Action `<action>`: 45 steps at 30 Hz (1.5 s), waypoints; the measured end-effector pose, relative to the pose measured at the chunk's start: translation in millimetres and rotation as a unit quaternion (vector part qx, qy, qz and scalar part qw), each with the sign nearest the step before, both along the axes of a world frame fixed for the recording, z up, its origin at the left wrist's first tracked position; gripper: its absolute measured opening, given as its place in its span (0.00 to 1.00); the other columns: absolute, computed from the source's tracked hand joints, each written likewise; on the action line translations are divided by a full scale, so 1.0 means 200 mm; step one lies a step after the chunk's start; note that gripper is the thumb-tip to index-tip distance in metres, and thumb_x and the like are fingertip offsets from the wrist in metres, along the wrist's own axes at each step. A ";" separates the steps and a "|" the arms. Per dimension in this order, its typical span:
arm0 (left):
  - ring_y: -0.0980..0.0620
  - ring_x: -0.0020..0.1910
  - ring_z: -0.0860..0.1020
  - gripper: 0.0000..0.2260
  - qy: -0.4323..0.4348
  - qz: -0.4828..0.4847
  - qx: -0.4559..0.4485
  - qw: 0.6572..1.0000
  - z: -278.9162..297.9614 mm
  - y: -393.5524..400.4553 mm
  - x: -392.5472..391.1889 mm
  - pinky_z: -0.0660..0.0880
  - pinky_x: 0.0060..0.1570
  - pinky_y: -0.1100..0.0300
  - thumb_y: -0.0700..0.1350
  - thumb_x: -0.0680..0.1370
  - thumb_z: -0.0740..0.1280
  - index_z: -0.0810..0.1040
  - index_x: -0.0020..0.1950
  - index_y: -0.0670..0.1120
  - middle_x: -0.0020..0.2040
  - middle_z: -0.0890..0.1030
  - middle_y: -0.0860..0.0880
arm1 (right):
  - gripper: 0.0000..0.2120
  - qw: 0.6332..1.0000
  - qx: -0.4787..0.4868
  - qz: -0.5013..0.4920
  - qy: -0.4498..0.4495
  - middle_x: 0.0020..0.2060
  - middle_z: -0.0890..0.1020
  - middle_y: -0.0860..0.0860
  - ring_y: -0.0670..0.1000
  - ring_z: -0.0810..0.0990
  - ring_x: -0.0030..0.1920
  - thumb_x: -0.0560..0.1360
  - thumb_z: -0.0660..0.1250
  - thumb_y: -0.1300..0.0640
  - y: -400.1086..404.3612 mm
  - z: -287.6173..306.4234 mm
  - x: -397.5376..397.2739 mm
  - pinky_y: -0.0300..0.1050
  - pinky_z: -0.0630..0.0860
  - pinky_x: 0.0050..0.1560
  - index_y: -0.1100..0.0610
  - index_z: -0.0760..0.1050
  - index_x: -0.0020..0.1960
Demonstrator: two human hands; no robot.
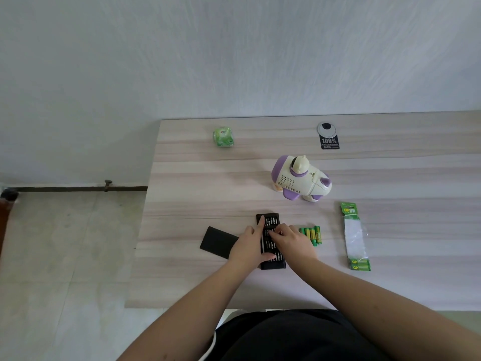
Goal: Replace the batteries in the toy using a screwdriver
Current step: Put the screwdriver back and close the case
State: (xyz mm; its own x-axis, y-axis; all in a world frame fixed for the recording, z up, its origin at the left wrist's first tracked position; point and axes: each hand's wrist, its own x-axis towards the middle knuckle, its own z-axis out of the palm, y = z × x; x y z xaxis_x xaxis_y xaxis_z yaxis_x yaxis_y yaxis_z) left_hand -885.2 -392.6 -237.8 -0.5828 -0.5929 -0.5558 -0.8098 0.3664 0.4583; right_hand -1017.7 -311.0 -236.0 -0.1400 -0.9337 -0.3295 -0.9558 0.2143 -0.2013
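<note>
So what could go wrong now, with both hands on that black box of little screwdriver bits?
The left hand only steadies the bit case, so a hard tug by the right hand might tip it and scatter bits. The loose batteries lie right beside that hand; a nudge could roll them across the table.

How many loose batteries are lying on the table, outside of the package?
4 loose batteries lie side by side, just right of the right hand and the bit case. The hand may hide another. More remain in the package farther right.
</note>
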 end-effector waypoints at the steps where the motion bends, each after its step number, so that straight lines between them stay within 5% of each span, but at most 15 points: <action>1: 0.46 0.59 0.75 0.48 0.000 0.001 0.000 1.000 0.00 0.00 0.00 0.76 0.57 0.52 0.56 0.72 0.73 0.42 0.79 0.55 0.62 0.70 0.46 | 0.36 1.000 0.003 0.001 0.006 0.42 0.81 0.53 0.55 0.81 0.35 0.42 0.84 0.59 0.01 0.00 0.01 0.44 0.75 0.22 0.54 0.83 0.50; 13: 0.45 0.58 0.74 0.48 -0.001 -0.004 0.009 1.000 0.00 0.00 0.00 0.75 0.57 0.50 0.56 0.72 0.73 0.42 0.79 0.55 0.61 0.70 0.45 | 0.31 0.999 0.005 -0.016 0.045 0.47 0.81 0.52 0.55 0.83 0.43 0.52 0.82 0.57 0.05 0.02 0.08 0.46 0.79 0.32 0.55 0.81 0.55; 19: 0.44 0.58 0.74 0.48 0.000 -0.009 0.008 1.000 -0.01 -0.01 0.00 0.75 0.56 0.50 0.57 0.72 0.73 0.42 0.79 0.55 0.62 0.70 0.44 | 0.31 0.998 0.038 0.023 0.048 0.62 0.75 0.57 0.59 0.78 0.57 0.69 0.72 0.58 0.06 0.02 0.07 0.53 0.79 0.50 0.59 0.69 0.70; 25: 0.44 0.56 0.75 0.46 0.003 -0.014 0.012 1.000 0.00 -0.01 0.01 0.75 0.55 0.49 0.57 0.73 0.71 0.41 0.79 0.56 0.62 0.69 0.44 | 0.37 0.997 0.033 0.028 0.056 0.57 0.79 0.55 0.56 0.81 0.50 0.57 0.79 0.56 0.11 0.00 0.07 0.49 0.81 0.40 0.59 0.75 0.65; 30: 0.45 0.57 0.75 0.47 0.001 -0.015 0.006 1.000 0.01 -0.01 0.01 0.75 0.54 0.51 0.56 0.73 0.72 0.40 0.79 0.56 0.62 0.69 0.44 | 0.35 0.999 0.031 0.022 0.005 0.72 0.63 0.53 0.57 0.68 0.69 0.74 0.64 0.60 0.11 0.03 0.07 0.51 0.70 0.65 0.56 0.53 0.78; 33: 0.46 0.59 0.75 0.47 0.004 -0.015 0.010 1.000 0.02 -0.02 0.01 0.75 0.57 0.51 0.55 0.73 0.72 0.40 0.79 0.57 0.63 0.70 0.45 | 0.36 0.997 0.012 -0.055 -0.061 0.72 0.63 0.50 0.54 0.67 0.68 0.77 0.60 0.63 0.11 0.05 0.05 0.48 0.68 0.66 0.51 0.46 0.79; 39: 0.46 0.58 0.75 0.48 0.004 -0.031 0.024 0.999 0.03 -0.04 0.01 0.75 0.58 0.50 0.52 0.73 0.73 0.39 0.78 0.59 0.63 0.69 0.45 | 0.25 0.977 -0.021 -0.176 -0.119 0.67 0.70 0.51 0.54 0.71 0.64 0.79 0.56 0.62 0.13 0.07 0.00 0.48 0.73 0.58 0.50 0.60 0.75; 45: 0.47 0.61 0.75 0.44 0.066 0.003 0.019 0.998 0.04 -0.03 0.06 0.74 0.59 0.51 0.51 0.73 0.73 0.47 0.79 0.55 0.65 0.72 0.46 | 0.20 0.979 -0.054 -0.157 -0.116 0.62 0.75 0.53 0.56 0.73 0.62 0.78 0.59 0.63 0.10 0.07 -0.02 0.49 0.71 0.61 0.55 0.71 0.69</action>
